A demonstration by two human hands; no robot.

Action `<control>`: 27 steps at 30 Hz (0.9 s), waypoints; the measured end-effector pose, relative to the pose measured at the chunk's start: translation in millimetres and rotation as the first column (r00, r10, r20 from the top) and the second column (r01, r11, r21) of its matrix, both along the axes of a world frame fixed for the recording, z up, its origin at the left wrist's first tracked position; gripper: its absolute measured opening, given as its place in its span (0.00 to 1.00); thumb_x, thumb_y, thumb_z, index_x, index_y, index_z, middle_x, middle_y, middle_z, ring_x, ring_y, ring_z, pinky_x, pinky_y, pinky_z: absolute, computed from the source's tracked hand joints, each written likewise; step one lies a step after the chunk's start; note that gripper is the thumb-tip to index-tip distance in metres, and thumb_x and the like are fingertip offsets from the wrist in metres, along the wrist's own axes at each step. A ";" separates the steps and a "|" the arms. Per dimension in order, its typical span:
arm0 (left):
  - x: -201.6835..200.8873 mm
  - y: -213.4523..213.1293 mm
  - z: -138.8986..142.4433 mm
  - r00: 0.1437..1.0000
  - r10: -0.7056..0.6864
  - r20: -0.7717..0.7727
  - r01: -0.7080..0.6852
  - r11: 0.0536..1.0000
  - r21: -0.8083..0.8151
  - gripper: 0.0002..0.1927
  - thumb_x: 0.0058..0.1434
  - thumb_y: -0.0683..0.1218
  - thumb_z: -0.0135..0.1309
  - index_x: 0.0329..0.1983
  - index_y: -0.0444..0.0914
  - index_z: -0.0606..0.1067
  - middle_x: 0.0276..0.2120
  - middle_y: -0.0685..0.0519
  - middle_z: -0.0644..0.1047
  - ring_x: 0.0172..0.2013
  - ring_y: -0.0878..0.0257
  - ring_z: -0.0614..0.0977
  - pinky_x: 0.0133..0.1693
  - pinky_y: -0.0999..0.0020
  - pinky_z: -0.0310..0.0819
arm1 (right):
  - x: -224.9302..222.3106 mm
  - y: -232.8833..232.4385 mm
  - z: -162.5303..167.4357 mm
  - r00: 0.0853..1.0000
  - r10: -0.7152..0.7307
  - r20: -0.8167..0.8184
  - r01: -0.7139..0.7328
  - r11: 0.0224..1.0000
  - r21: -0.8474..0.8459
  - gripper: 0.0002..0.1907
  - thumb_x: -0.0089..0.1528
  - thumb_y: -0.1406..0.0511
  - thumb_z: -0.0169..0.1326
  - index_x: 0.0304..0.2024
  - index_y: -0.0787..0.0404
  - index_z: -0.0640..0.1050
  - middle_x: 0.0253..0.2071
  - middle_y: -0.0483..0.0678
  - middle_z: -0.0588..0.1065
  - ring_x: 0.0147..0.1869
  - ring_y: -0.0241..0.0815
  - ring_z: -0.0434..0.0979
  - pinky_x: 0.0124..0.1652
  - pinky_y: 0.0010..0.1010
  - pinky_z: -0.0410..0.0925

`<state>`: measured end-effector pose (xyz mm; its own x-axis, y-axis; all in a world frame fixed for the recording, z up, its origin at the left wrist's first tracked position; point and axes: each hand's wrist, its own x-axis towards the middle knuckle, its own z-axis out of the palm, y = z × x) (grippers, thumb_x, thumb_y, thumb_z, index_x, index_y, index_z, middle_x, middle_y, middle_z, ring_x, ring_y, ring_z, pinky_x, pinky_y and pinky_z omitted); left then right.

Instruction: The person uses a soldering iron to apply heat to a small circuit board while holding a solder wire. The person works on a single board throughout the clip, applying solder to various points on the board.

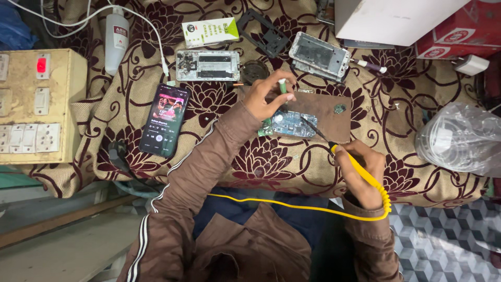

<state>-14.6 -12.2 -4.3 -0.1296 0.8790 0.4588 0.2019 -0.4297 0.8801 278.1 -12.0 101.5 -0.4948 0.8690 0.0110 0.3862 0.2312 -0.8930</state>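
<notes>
The left hand (266,99) pinched a small green-and-white stick between closed fingers, its heel resting on the small blue-green circuit board (289,124), which lay on the brown rectangular wooden work board (326,112). The right hand (360,169), fingers wrapped shut, gripped a yellow-handled soldering iron (334,147), its dark tip touching the circuit board's right edge. The tip sat near the left fingers; a slip could have burned them, or scorched the floral maroon cloth (271,162) beneath the work board.
</notes>
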 end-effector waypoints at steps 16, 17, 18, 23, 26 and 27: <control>-0.4 -0.7 0.4 0.999 -0.011 0.031 0.011 1.000 -0.007 0.16 0.69 0.35 0.55 0.57 0.39 0.68 0.38 0.50 0.82 0.42 0.62 0.88 0.47 0.68 0.84 | 0.0 3.2 -2.3 0.999 0.036 0.010 -0.036 0.997 0.066 0.09 0.64 0.67 0.56 0.33 0.69 0.79 0.22 0.43 0.75 0.25 0.27 0.69 0.26 0.22 0.60; -0.4 -0.3 -0.1 1.000 -0.009 0.028 0.009 1.000 -0.005 0.16 0.68 0.35 0.55 0.57 0.38 0.68 0.38 0.50 0.82 0.42 0.62 0.88 0.47 0.68 0.84 | 0.2 3.3 -2.3 0.999 0.039 0.005 -0.039 0.997 0.067 0.09 0.64 0.67 0.56 0.33 0.69 0.79 0.22 0.43 0.75 0.25 0.27 0.69 0.26 0.22 0.60; -0.1 -0.3 -0.8 1.000 -0.007 0.026 0.007 1.000 -0.004 0.16 0.68 0.35 0.55 0.57 0.38 0.68 0.38 0.50 0.82 0.42 0.62 0.88 0.47 0.68 0.84 | 0.6 3.4 -2.5 0.999 0.042 0.000 -0.042 0.997 0.069 0.09 0.64 0.67 0.56 0.33 0.69 0.79 0.22 0.43 0.75 0.25 0.27 0.69 0.26 0.22 0.60; 0.5 -0.4 -2.0 1.000 -0.003 0.017 0.002 0.999 0.033 0.16 0.68 0.34 0.55 0.57 0.39 0.68 0.38 0.51 0.82 0.42 0.62 0.88 0.48 0.68 0.84 | 0.3 3.8 -4.2 0.999 0.010 0.036 -0.012 0.998 0.059 0.10 0.64 0.67 0.57 0.32 0.69 0.79 0.21 0.44 0.73 0.24 0.27 0.66 0.25 0.23 0.58; -0.2 0.9 -0.6 1.000 -0.005 0.021 0.004 1.000 0.027 0.17 0.68 0.34 0.55 0.57 0.38 0.68 0.38 0.51 0.82 0.43 0.62 0.87 0.48 0.68 0.84 | 0.5 3.6 -4.4 0.999 0.000 0.042 -0.003 0.998 0.057 0.10 0.65 0.67 0.58 0.32 0.69 0.79 0.21 0.44 0.72 0.24 0.27 0.65 0.25 0.23 0.58; 0.8 -1.1 -0.8 0.999 -0.003 0.032 0.003 1.000 0.007 0.17 0.68 0.34 0.55 0.57 0.38 0.68 0.38 0.51 0.82 0.43 0.62 0.87 0.47 0.68 0.84 | 1.1 3.1 -4.1 0.999 0.005 0.044 -0.007 0.999 0.048 0.10 0.65 0.67 0.58 0.33 0.69 0.79 0.21 0.44 0.72 0.25 0.27 0.65 0.25 0.23 0.58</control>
